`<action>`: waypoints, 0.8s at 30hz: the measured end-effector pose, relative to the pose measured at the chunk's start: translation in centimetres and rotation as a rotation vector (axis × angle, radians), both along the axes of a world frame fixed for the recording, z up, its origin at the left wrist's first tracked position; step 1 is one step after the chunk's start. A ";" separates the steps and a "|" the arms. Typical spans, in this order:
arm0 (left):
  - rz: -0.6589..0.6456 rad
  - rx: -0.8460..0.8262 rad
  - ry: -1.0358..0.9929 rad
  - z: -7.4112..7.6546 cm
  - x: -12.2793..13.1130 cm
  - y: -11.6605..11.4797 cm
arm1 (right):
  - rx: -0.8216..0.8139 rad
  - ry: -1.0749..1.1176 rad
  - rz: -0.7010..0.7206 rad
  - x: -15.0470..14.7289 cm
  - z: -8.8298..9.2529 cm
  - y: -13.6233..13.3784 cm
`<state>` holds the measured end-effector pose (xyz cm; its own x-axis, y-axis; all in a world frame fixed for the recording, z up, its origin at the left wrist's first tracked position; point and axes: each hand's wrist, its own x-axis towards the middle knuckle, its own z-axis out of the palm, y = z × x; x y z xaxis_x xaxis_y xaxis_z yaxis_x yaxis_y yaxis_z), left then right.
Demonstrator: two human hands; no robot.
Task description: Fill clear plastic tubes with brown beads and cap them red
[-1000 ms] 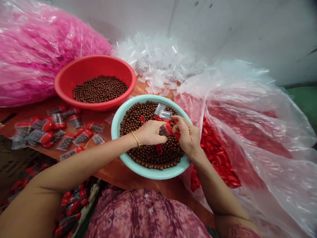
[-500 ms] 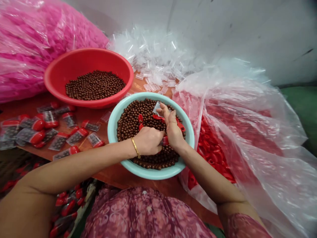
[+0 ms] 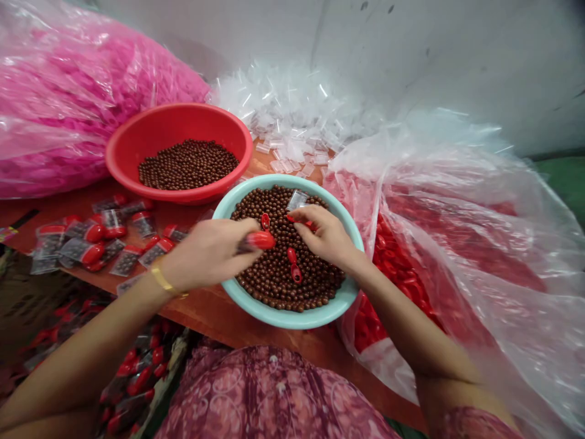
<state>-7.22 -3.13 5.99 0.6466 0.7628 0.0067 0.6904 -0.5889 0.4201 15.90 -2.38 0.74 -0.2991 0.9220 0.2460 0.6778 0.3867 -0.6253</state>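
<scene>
A light-blue basin (image 3: 287, 320) full of brown, bead-like balls (image 3: 274, 277) stands in front of me. My left hand (image 3: 208, 253), wearing a gold bangle, is closed round a small clear container with a red cap (image 3: 261, 239), over the basin's left rim. Most of that container is hidden by the fingers and blurred. Over the balls at the right, my right hand (image 3: 326, 238) has thumb and fingers closed at a red cap (image 3: 290, 217), largely covered by the hand. A clear empty container (image 3: 297, 200) lies just beyond its fingertips. More red caps (image 3: 295, 265) rest on the balls.
Behind at left stands a red basin (image 3: 178, 194) of smaller-looking brown balls, near a pink-filled bag (image 3: 100, 91). Filled red-capped containers (image 3: 86, 244) lie left, with more below the table edge. Clear containers (image 3: 292, 116) are heaped behind; a bag of red caps (image 3: 397, 274) is right.
My left hand has moved left and away from my right hand, carrying the red-capped container. The right hand's fingers have come down onto the red cap beside the clear container.
</scene>
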 end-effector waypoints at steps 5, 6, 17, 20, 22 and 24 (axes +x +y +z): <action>0.549 0.023 0.403 -0.1 -9.3 -2.1 | 0.244 -0.669 0.403 -1.8 -0.9 1.3; 0.596 0.005 0.478 -0.6 -10.7 -2.4 | 0.278 -0.715 0.437 -2.4 -1.1 1.5; 0.209 0.405 0.276 -1.6 -8.2 0.2 | 0.007 -0.332 0.265 0.6 0.1 -2.2; -0.042 0.496 0.259 -0.9 -1.6 3.1 | -0.122 -0.007 0.101 1.8 -0.4 -3.8; -0.142 0.482 0.281 -1.3 2.8 5.3 | -0.136 0.169 0.032 2.2 -1.0 -4.1; -0.030 0.387 0.234 -2.0 6.6 7.4 | -0.137 0.257 -0.005 2.3 -1.6 -4.0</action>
<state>-0.63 4.26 3.97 0.6864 0.7139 0.1387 0.7210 -0.6930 -0.0009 18.25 -6.36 -0.90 -0.2390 0.9531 0.1859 0.4922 0.2839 -0.8228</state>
